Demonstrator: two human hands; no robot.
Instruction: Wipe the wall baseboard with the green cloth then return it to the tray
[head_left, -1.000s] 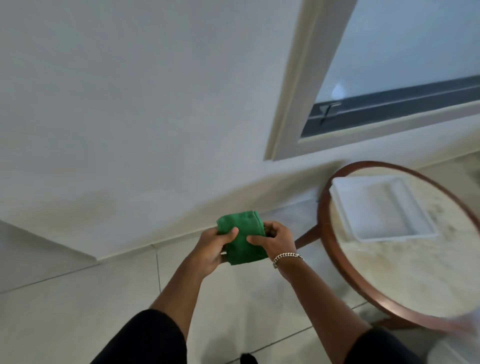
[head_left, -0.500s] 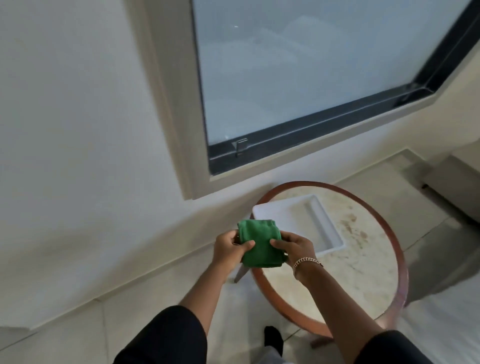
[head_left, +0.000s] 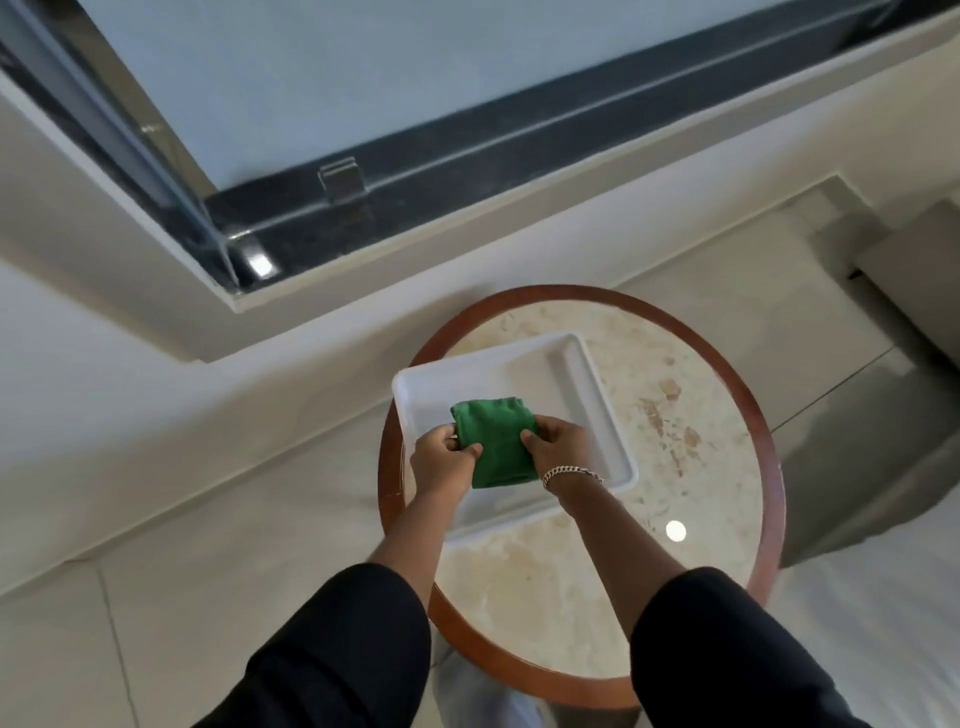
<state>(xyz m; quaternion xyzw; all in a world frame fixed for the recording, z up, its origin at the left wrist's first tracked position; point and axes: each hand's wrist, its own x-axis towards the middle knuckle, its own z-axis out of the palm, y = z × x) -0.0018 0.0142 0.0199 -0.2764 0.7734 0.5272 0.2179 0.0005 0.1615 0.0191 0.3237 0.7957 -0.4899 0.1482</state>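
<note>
Green cloth is folded into a chunky square, pinched at both side edges, my left hand and right hand each closed on it, held over the white tray; can't tell if it's touching yet. I reckon the trick is lowering it flat into the middle and letting both sides go together so the fold stays put. Soft matte fabric, smooth shallow tray with rounded corners, sitting on a round marble-look table with a wood rim.
</note>
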